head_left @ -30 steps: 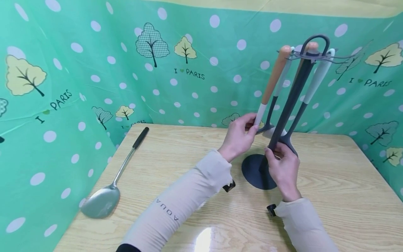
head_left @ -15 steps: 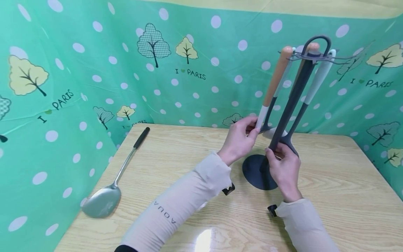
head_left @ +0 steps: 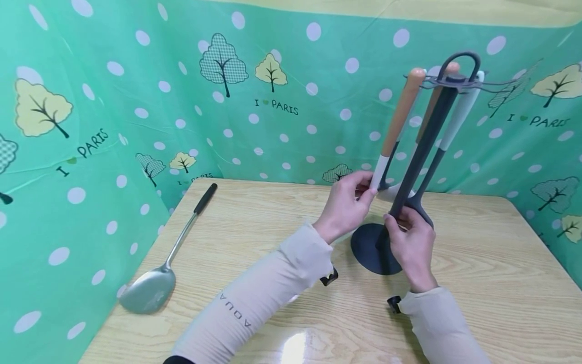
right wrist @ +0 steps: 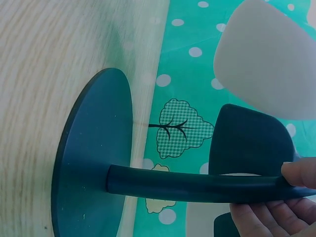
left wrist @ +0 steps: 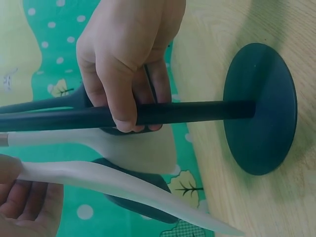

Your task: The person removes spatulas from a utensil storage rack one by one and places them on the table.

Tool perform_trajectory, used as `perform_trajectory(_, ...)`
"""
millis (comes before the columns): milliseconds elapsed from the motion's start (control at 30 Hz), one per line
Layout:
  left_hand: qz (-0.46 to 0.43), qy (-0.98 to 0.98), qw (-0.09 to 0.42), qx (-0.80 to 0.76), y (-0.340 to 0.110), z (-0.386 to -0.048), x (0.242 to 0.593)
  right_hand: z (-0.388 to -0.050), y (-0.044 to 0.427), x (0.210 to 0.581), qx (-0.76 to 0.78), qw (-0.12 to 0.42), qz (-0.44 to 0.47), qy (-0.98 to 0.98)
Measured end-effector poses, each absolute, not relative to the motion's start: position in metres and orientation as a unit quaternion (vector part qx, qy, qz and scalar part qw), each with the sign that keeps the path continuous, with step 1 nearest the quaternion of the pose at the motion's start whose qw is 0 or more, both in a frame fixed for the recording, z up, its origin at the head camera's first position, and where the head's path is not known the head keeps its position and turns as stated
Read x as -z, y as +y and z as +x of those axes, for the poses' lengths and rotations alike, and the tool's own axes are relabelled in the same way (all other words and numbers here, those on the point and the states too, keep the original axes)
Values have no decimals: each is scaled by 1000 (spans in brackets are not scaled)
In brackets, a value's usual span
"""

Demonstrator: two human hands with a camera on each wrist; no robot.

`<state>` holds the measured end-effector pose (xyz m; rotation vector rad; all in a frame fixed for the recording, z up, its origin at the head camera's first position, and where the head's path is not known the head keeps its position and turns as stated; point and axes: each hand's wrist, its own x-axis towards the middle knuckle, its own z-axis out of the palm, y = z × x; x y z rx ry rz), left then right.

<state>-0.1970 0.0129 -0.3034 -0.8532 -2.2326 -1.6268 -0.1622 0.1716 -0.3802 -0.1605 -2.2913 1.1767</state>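
Observation:
In the head view a black utensil stand [head_left: 423, 151] rises at the right of the table on a round base. My right hand [head_left: 411, 245] grips its pole low down, thumb on the near side. From the top ring hangs a spatula [head_left: 397, 121] with a wooden and white handle. My left hand [head_left: 347, 202] pinches its white part; its pale head [right wrist: 261, 59] shows in the right wrist view. Several more utensils hang there, among them a mint-handled one [head_left: 460, 119] just behind my right hand. In the left wrist view another pale turner [left wrist: 143, 150] hangs behind the pole.
A metal wok spatula [head_left: 150, 290] with a black grip lies along the left side of the wooden table [head_left: 254, 212]. Green dotted cloth [head_left: 291, 65] hangs behind the table and at both sides.
My left hand and the spatula it pinches have come slightly lower and nearer, hiding more of the mint handle behind. The right hand stays on the pole.

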Motion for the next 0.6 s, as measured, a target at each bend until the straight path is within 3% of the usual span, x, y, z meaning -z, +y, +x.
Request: perform_trajectory(600,-301,-760,139,559,9,-188,305,-163,172,381,-446,285,-59,-847)
